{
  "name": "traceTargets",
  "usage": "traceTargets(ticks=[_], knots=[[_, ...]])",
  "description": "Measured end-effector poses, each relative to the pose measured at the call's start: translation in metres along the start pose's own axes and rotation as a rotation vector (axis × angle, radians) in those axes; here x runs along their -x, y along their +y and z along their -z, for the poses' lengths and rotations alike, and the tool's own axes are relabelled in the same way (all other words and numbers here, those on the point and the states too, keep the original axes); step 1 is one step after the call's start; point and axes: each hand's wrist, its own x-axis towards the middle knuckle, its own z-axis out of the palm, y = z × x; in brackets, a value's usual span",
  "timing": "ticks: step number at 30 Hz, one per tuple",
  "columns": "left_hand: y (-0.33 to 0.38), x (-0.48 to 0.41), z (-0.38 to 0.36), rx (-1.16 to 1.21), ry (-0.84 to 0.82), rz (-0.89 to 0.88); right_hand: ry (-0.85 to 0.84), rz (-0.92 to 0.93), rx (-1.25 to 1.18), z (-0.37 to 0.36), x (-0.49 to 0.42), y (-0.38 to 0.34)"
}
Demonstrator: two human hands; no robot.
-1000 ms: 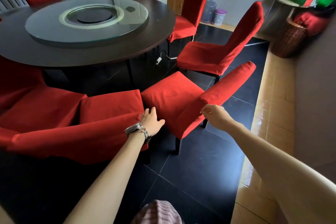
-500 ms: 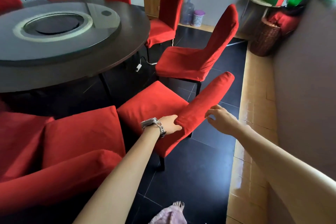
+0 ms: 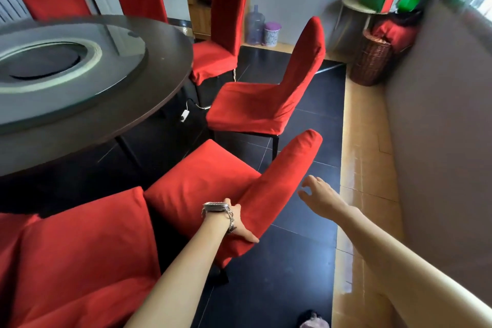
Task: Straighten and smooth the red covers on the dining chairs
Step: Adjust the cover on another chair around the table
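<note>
Lower centre: the left hand (image 3: 241,224) grips the red fabric cover (image 3: 282,181) of the nearest dining chair at the base of its backrest, with the fingers wrapped behind the cloth. The right hand (image 3: 318,198) hovers just beside it, fingers loosely spread and empty. I judge the smoothing here is only begun; the wrinkled red-covered chair (image 3: 255,104) above it is probably left to do.

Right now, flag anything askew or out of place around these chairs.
A white plug on a cord trails loose below the edge of the table. The chair that the left hand grips by its backrest stands pulled out and angled away from the table. The right hand hovers open beside it.
</note>
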Motion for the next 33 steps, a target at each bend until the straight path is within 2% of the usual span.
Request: traceTargets(ticks=[4, 7, 12, 15, 19, 23, 27, 31, 33], knots=[[0.0, -0.008, -0.005, 0.072, -0.029, 0.087, 0.023, -0.064, -0.037, 0.016, -0.033, 0.004], [0.004, -0.009, -0.011, 0.22, -0.016, 0.158, 0.01, -0.141, -0.165, 0.025, -0.058, 0.0], [0.01, -0.004, -0.024, 0.485, 0.115, 0.297, -0.172, -0.197, -0.245, 0.031, -0.091, -0.003], [0.014, 0.002, -0.042, 0.617, 0.284, 0.445, -0.25, -0.162, -0.26, 0.032, -0.104, -0.003], [0.029, 0.006, -0.058, 0.736, 0.438, 0.67, -0.315, -0.092, -0.112, 0.031, -0.118, -0.001], [0.042, 0.002, -0.059, 0.916, 0.412, 0.772, -0.305, 0.097, 0.208, 0.026, -0.124, 0.003], [0.032, -0.006, -0.062, 1.275, 0.288, 0.822, -0.364, 0.092, 0.274, 0.028, -0.142, 0.002], [0.025, -0.009, -0.07, 2.086, 0.174, 0.789, -0.281, -0.008, 0.175, 0.028, -0.162, 0.002], [0.026, -0.014, -0.077, 2.25, 0.171, 0.757, -0.22, -0.062, 0.012, 0.022, -0.169, 0.003]])
